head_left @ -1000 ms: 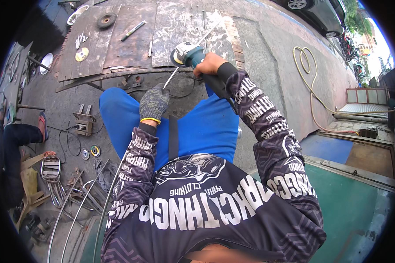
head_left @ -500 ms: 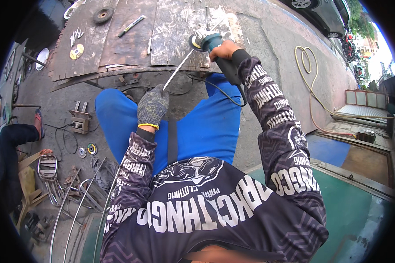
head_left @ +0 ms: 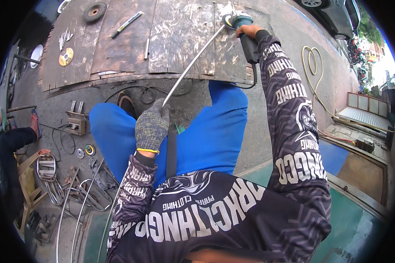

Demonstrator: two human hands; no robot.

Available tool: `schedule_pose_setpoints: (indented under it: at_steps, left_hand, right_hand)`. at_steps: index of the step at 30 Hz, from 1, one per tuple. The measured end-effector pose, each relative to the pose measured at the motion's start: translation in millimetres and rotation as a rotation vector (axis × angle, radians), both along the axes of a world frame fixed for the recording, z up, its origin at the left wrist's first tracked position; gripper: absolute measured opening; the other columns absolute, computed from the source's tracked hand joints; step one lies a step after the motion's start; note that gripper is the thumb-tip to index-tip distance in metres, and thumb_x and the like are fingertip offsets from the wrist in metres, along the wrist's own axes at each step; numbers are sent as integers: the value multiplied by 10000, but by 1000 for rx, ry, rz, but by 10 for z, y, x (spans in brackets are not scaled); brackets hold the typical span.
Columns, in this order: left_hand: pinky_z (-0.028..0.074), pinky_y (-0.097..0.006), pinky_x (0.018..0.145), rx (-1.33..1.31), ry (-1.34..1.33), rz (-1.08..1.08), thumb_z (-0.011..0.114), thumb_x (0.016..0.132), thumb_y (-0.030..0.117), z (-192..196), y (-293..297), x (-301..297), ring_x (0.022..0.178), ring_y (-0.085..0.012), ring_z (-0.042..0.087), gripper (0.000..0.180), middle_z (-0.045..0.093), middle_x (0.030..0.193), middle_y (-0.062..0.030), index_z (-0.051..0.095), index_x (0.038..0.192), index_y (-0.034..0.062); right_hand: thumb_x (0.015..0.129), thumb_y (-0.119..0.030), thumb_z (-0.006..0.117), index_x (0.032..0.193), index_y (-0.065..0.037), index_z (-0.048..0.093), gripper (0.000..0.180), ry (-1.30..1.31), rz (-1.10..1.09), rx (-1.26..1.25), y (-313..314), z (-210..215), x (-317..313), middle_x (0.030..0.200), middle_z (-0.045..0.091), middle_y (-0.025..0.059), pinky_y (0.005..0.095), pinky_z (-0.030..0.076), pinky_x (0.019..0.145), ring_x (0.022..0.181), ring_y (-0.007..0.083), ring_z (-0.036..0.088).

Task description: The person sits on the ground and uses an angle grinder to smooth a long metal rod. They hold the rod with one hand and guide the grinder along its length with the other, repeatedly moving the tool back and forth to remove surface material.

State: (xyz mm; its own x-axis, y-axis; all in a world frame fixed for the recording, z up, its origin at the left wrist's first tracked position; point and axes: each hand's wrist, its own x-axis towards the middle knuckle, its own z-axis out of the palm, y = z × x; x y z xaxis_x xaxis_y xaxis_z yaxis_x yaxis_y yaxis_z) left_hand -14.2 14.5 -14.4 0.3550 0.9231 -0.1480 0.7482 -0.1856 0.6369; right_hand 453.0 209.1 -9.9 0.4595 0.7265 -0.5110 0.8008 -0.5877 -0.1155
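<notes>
My left hand (head_left: 152, 127), in a grey knit glove with a yellow cuff edge, is closed around the near end of a thin metal rod (head_left: 191, 65). The rod slants away to the right over the near edge of a worn wooden board (head_left: 175, 44). At the far right of the board, my bare right hand (head_left: 249, 31) grips a teal and black angle grinder (head_left: 250, 49). Its disc sits at the far end of the rod; whether they touch I cannot tell. The grinder's cord (head_left: 254, 74) hangs down past the board edge.
On the board lie a dark wheel (head_left: 95, 12), a marker (head_left: 127, 25), a short metal piece (head_left: 146, 48) and a disc (head_left: 66, 57). Bent metal rods (head_left: 80, 215) stand at lower left. Another person's leg (head_left: 19, 138) is at left. A hose (head_left: 314, 83) lies right.
My right hand has carried the grinder farther away and to the right along the rod. More of the rod shows between my hands. The view has shifted slightly.
</notes>
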Motion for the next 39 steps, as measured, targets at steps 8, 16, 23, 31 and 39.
schedule_pose_setpoints:
  at_steps: [8, 16, 23, 31, 39]
  left_hand:
    - [522, -495, 691, -38, 1, 19, 596, 945, 222, 107, -43, 19, 775, -397, 669, 278, 703, 878, -191, 671, 1189, 111]
    - [526, -491, 693, -64, -4, 24, 595, 944, 220, 191, -46, 14, 779, -396, 674, 274, 699, 883, -205, 669, 1179, 99]
    - [532, -499, 734, -23, -31, 14, 588, 951, 254, 51, -46, 11, 823, -395, 677, 271, 701, 886, -204, 668, 1147, 86]
    - [530, -529, 759, -26, 14, -1, 562, 960, 294, -121, 30, 17, 854, -408, 671, 299, 698, 887, -222, 663, 1142, 79]
    - [499, -510, 868, -65, -44, -32, 562, 955, 285, -249, 134, 13, 1010, -434, 635, 345, 680, 1045, -252, 650, 1163, 24]
  right_hand:
    - [657, -455, 753, 973, -125, 772, 458, 78, -125, 58, 423, -7, 616, 988, 721, 174, 389, 547, 735, 776, 291, 682]
    - [646, -457, 759, 977, -123, 768, 471, 54, -219, 81, 379, 89, 533, 984, 722, 174, 385, 549, 725, 764, 294, 684]
    - [607, -473, 782, 930, -88, 774, 503, 24, -97, 57, 126, 32, 179, 973, 726, 173, 379, 553, 724, 756, 301, 689]
    - [549, -451, 822, 838, -35, 772, 509, 75, 5, 39, -506, 126, -608, 929, 730, 169, 344, 546, 731, 791, 275, 689]
    - [550, -400, 839, 948, 118, 699, 668, 133, -3, 64, -1132, 378, -1450, 935, 714, 220, 346, 551, 743, 838, 304, 701]
